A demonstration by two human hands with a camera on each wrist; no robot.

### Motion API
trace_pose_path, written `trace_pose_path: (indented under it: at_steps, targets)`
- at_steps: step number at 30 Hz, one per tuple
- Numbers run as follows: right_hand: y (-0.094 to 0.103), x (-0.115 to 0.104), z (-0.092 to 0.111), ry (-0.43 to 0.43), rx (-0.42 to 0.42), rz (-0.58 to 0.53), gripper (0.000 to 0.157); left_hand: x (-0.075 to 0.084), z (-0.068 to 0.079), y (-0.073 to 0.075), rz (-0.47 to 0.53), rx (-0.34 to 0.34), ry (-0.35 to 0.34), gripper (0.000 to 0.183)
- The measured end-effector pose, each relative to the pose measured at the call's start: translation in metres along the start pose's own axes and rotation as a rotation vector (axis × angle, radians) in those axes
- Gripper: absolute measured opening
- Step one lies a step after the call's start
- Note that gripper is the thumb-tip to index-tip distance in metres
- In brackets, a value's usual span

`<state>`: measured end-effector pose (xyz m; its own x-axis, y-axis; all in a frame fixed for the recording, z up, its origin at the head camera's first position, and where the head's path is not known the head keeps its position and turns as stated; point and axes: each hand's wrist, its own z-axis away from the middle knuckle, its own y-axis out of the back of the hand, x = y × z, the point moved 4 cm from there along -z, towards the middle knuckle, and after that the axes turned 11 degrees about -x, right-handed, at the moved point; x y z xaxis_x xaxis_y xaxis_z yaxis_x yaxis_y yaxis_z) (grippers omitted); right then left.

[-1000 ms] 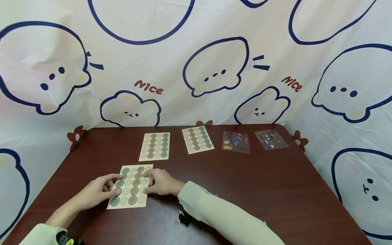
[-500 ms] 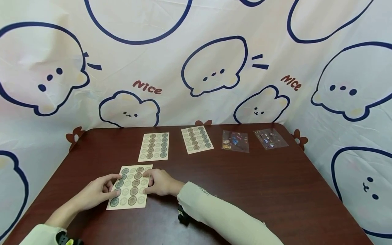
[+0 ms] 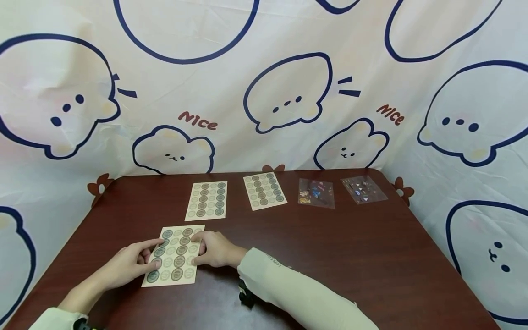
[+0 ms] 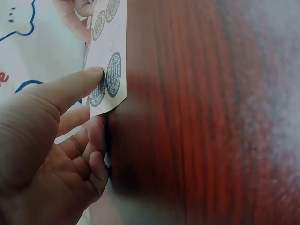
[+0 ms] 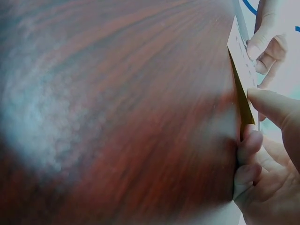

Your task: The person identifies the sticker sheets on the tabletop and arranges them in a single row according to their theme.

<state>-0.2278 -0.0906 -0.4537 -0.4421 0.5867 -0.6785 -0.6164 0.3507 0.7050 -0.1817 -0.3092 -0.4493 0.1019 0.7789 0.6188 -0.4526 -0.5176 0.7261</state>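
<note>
A cream sticker sheet (image 3: 171,263) with columns of round printed seals, dark green, brown and pale, lies at the front left of the table. My left hand (image 3: 128,263) grips its left edge, thumb on top and fingers beneath, as the left wrist view shows with the hand (image 4: 61,136) at the sheet's corner. On the opposite edge my right hand (image 3: 216,249) pinches the sheet between thumb and fingers. In the right wrist view that edge of the sheet (image 5: 243,61) is raised a little off the wood, with a shadowed gap under it.
Behind the hands lie two similar sticker sheets, one at the left (image 3: 206,201) and one tilted (image 3: 265,190). Further right are a clear bag of small coloured pieces (image 3: 316,193) and a second clear bag (image 3: 364,189). A cartoon-printed curtain (image 3: 231,105) stands behind the brown table (image 3: 330,256).
The whole head view has shifted down slightly. Both hands keep the same hold on the sheet, and its position on the table looks nearly unchanged.
</note>
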Motion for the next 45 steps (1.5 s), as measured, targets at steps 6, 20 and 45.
trace_pose_path:
  at_steps: [6, 20, 45]
  targets:
    - [-0.0012, -0.0003, -0.0021, -0.018, 0.000, 0.022, 0.056, 0.0022, -0.0001, 0.0003, -0.062, 0.016, 0.004, 0.066]
    - [-0.0001, -0.0007, 0.0012, -0.074, -0.001, 0.076, 0.056, 0.0063, -0.0029, 0.0026, -0.133, 0.009, 0.003, 0.064]
    - [-0.0001, -0.0027, -0.0003, -0.088, 0.006, 0.167, 0.055, 0.0027, -0.0051, 0.0025, -0.126, -0.004, 0.025, 0.068]
